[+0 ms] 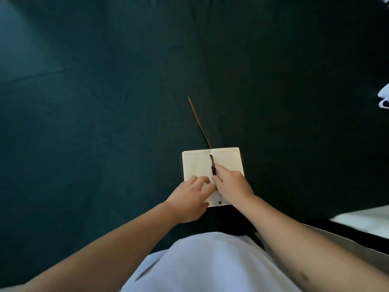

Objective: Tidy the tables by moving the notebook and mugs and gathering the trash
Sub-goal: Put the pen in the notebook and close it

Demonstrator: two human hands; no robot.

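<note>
A small notebook lies open on the dark green tablecloth near the table's front edge, cream pages up. A black pen rests along its centre fold. A brown ribbon bookmark trails from the top of the spine across the cloth. My left hand presses flat on the lower left page, fingers spread. My right hand lies over the lower right page with its fingers closed around the lower part of the pen.
A white object, possibly a mug, shows partly at the right edge. A pale surface sits at the lower right beyond the table's corner. My white shirt fills the bottom of the view.
</note>
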